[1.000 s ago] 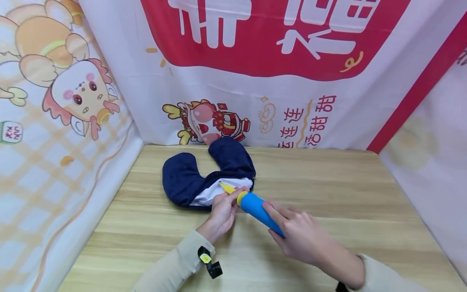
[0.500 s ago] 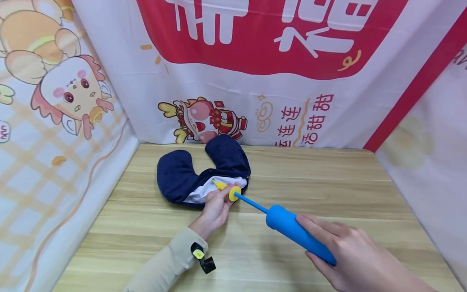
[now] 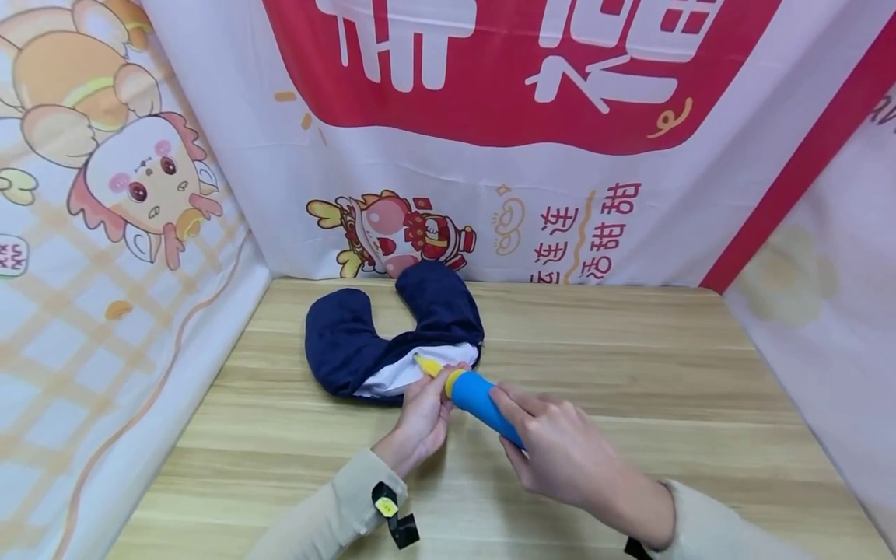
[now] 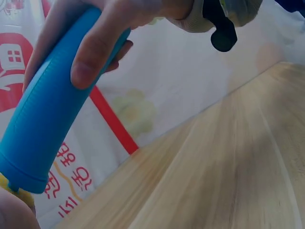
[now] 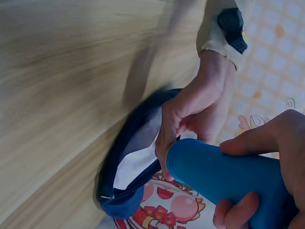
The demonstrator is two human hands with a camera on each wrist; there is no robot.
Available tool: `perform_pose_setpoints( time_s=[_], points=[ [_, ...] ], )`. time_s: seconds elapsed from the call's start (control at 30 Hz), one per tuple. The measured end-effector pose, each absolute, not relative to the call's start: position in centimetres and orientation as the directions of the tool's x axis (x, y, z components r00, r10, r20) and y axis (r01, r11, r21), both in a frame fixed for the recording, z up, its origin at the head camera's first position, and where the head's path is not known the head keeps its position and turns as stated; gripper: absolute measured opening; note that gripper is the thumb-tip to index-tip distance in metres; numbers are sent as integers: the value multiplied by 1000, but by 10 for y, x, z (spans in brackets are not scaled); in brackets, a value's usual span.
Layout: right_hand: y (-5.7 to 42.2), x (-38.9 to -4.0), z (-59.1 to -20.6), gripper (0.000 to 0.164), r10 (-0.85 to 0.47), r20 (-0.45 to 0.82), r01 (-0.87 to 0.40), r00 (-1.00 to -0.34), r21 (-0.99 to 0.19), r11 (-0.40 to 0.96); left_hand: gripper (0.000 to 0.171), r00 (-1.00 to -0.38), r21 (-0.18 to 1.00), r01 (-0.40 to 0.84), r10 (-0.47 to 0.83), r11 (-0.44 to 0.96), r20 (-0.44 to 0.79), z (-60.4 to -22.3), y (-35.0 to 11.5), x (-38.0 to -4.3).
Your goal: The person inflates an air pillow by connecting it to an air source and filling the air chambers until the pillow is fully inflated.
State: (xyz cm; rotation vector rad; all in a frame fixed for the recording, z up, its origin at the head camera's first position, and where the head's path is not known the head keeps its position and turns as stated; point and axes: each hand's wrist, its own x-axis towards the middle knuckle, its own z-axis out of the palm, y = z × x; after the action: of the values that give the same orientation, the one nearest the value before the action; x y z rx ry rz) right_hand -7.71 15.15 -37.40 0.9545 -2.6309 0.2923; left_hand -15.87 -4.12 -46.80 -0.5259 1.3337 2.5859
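A navy U-shaped neck pillow (image 3: 339, 330) lies on the table, its cover unzipped along the near side so the white inner (image 3: 388, 379) shows. Over that opening points the yellow nozzle (image 3: 427, 364) of a blue hand pump (image 3: 479, 398). My left hand (image 3: 418, 420) grips the pump's yellow front end at the pillow's near edge. My right hand (image 3: 570, 459) wraps round the blue barrel, which sits right up against the yellow collar in the head view. In the right wrist view the barrel (image 5: 205, 164) hides part of my left hand (image 5: 200, 102).
The wood-grain table (image 3: 616, 358) reaches back to a white and red printed cloth (image 3: 490, 175). Printed cloth walls (image 3: 140, 327) also stand at the left and right sides. A zipper pull (image 5: 107, 196) hangs at the pillow's edge in the right wrist view.
Half a second ago my right hand had the barrel drawn back, with a thin blue rod showing. Now the barrel is pushed forward onto the collar again. My left hand stays near the pillow.
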Motion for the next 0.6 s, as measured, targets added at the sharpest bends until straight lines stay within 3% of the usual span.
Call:
perform_pose_setpoints(
  time_s=[0.3,0.6],
  points=[
    [175,-68,-365,72,-662,299,-699,-687,-25,714,43,-931,745,-312,35,-590,-363,-468,-51,-176],
    [228,-24,-346,75,-567,255,-611,-783,-143,779,37,-930,735,-315,40,-601,-365,-471,-61,-187]
  ],
)
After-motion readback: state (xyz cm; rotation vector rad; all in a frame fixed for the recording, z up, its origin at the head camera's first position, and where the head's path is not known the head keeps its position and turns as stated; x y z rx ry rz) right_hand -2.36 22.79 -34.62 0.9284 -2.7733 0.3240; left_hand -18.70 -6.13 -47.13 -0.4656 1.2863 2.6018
